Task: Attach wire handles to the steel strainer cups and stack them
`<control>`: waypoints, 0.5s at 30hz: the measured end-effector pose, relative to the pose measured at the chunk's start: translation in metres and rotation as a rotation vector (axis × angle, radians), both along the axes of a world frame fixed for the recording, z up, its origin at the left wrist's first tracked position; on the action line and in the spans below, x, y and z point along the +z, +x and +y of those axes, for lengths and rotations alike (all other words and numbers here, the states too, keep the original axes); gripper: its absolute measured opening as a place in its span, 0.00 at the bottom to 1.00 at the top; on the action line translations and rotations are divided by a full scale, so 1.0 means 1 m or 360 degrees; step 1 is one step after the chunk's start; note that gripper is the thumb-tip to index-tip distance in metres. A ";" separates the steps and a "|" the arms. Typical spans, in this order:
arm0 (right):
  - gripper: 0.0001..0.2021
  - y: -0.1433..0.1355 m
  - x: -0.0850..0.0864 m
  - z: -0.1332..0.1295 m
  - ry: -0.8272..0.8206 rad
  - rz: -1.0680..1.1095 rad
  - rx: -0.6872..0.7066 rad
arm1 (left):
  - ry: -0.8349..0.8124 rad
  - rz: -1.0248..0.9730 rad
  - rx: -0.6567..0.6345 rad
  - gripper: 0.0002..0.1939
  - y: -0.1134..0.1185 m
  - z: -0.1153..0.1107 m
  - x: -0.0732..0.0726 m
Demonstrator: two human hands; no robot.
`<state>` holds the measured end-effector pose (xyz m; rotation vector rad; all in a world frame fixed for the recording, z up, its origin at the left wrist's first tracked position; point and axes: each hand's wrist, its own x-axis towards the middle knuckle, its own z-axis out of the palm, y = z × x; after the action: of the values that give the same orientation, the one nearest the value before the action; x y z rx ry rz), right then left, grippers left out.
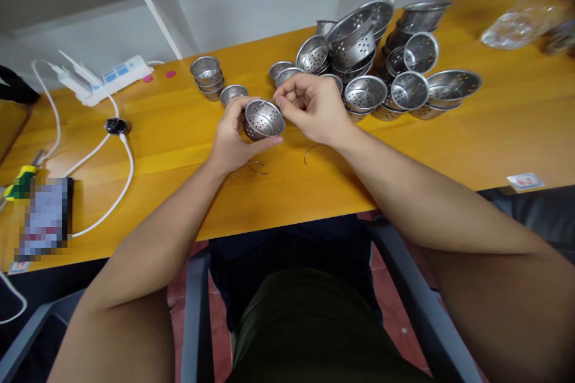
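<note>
My left hand (233, 134) is wrapped round a small perforated metal strainer basket (265, 119), its open top tilted toward me. At the basket's right rim, my right hand (309, 105) has thumb and forefinger pinched together; whatever they hold is too thin to make out. Thin curved wires (258, 169) lie on the table beneath my left wrist, and another curved wire (306, 157) lies below my right hand. Just behind the held basket stands another small strainer basket (233, 93).
Stacked strainer baskets (206, 72) stand at the back left; many more baskets (366, 96) crowd the back right. A power strip (112, 78), white cables, a blurred-out device (45, 218) and a yellow-green tool (21, 182) occupy the left. Clear plastic (516, 21) lies far right.
</note>
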<state>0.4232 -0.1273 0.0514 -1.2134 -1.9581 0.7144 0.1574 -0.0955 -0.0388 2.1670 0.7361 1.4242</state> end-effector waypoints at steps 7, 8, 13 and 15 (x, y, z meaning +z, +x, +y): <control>0.20 -0.004 0.001 -0.003 0.0081 -0.0167 -0.0065 | -0.0085 -0.0011 0.0060 0.53 0.004 -0.007 0.006; 0.20 -0.005 0.001 -0.004 0.0084 -0.0146 -0.0064 | -0.0085 -0.0012 0.0072 0.53 0.004 -0.008 0.006; 0.24 -0.009 -0.002 -0.005 0.0079 -0.0083 -0.0046 | -0.0073 -0.0025 0.0056 0.53 0.007 -0.010 0.004; 0.23 -0.009 -0.003 -0.004 0.0072 -0.0057 -0.0048 | -0.0052 -0.0037 0.0046 0.53 0.007 -0.009 0.003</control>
<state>0.4138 -0.1315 0.0485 -1.2337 -1.9707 0.6337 0.1641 -0.1043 -0.0359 2.1199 0.7801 1.4394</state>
